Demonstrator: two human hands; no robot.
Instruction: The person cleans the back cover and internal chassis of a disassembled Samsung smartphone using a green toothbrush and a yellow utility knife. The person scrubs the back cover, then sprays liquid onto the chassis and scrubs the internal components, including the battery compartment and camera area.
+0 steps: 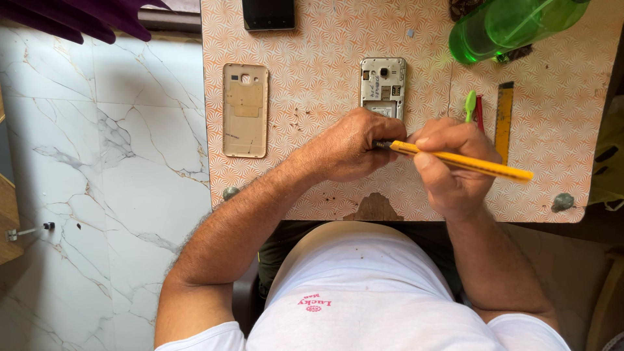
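We look down on a small tabletop covered in an orange and white patterned sheet, with our two hands meeting near its front edge. Our right hand is closed around a yellow screwdriver, fingers wrapped over the handle and the thumb lying along it; the handle runs out to the right and slightly downward, while the dark tip end points left toward the other hand. Our left hand is curled with its knuckles up, resting on the lower part of an opened phone body, and the screwdriver's tip disappears at its fingertips. We cannot tell whether those fingers pinch something small or only press down on the phone, because the back of the hand hides them.

The phone body lies face down with its silver frame and inner parts showing, its upper half clear of the hand, about the middle of the tabletop. Well to the left of it lies the phone's gold back cover, inner side up, apart from both hands. At the far edge sits a dark phone, partly cut off by the picture's top. At the far right lies a green translucent bottle on its side. Just beyond the right hand lie a small green tool and a yellow ruler.
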